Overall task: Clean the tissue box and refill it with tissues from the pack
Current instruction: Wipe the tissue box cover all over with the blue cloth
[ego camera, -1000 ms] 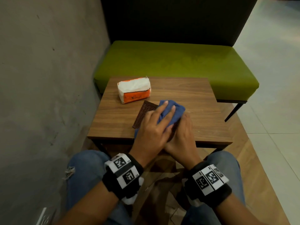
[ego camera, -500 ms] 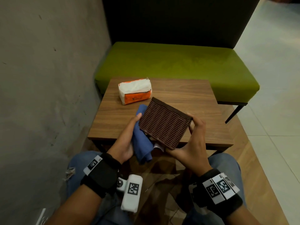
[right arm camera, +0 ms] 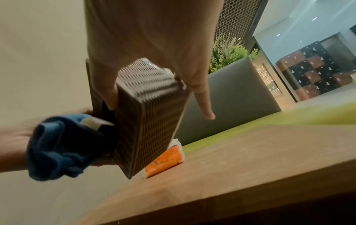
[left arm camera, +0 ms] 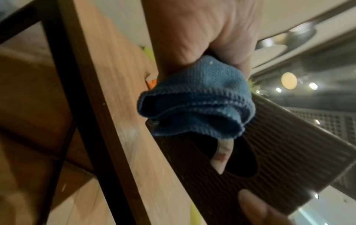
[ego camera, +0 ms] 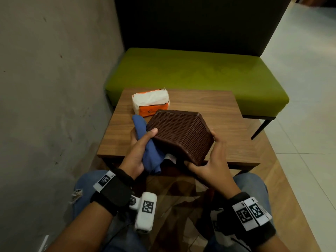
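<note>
Wooden table (ego camera: 209,106), orange tissue pack (ego camera: 150,102) apparently resting on it

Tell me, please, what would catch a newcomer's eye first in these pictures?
First, the brown woven tissue box, lifted and tilted above the wooden table, gripped by the right hand at its right end. Next, the blue cloth bunched in the left hand, whose thumb presses the box's left side. Behind them, the orange-and-white tissue pack lies on the table's far left, before the green bench.
</note>
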A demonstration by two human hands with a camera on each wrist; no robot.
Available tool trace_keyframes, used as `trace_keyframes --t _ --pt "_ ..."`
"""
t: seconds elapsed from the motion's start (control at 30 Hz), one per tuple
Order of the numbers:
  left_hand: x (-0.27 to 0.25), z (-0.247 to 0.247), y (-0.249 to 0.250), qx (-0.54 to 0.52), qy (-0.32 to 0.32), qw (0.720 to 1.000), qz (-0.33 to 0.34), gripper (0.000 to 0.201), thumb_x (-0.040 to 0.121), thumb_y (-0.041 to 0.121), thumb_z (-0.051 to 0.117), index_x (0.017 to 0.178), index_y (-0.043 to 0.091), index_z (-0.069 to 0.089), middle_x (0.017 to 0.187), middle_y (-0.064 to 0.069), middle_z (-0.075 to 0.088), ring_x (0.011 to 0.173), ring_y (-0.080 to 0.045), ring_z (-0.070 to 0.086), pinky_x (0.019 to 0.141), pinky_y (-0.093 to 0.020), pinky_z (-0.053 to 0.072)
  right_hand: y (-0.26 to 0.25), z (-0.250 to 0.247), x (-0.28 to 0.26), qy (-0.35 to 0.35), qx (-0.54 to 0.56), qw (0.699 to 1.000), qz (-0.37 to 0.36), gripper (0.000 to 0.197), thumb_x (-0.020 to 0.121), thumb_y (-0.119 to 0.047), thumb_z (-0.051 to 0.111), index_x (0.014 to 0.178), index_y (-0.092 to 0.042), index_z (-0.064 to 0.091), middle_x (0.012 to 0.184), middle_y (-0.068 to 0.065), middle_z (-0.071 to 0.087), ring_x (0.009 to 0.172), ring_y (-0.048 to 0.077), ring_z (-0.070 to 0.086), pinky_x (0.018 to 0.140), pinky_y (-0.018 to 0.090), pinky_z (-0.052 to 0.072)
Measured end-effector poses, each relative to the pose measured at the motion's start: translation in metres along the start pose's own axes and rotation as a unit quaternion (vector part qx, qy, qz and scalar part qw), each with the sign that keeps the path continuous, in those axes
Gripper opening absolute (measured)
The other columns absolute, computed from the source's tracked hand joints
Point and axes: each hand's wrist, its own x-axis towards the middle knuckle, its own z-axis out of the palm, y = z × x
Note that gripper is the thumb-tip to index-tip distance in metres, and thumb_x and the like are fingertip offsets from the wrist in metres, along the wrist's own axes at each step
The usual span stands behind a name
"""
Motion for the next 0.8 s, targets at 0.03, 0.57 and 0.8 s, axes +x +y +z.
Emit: trace_keyframes --t 0.03,0.57,0.8 --pt "0.001 -0.001 0.000 0.015 0.000 0.999 0.034 0.058 0.080 0.016 0.068 0.134 0.017 0.044 0.121 -0.010 0.063 0.105 -0.023 0.065 0.083 -0.034 0.055 -0.001 0.001 0.001 -0.005 -0.021 1.000 0.012 0.109 0.061 -0.041 0.085 0.143 -0.008 0.021 0.131 -0.002 0.026 0.130 0.014 0.030 0.103 0.010 0.025" --pt "-0.051 0.051 -0.008 0.669 -0.146 0.552 0.476 0.058 0.088 0.057 0.045 0.141 0.037 0.034 0.115 -0.007 0.045 0.092 -0.017 0.053 0.060 -0.028 0.053 -0.003 0.024 -0.003 -0.078 -0.027 0.995 0.051 0.054 0.078 -0.020 0.076 0.126 -0.009 0.053 0.101 -0.010 0.053 0.115 0.027 0.057 0.092 0.024 0.048" --pt "-0.011 0.039 0.015 0.639 0.008 0.656 0.402 0.066 0.083 0.068 0.037 0.142 0.039 0.033 0.119 -0.009 0.041 0.101 -0.021 0.052 0.068 -0.032 0.050 -0.006 0.014 -0.009 0.042 0.040 0.998 -0.029 0.098 0.057 -0.055 0.083 0.133 -0.038 0.024 0.129 0.001 0.043 0.120 0.015 0.048 0.098 0.032 0.046"
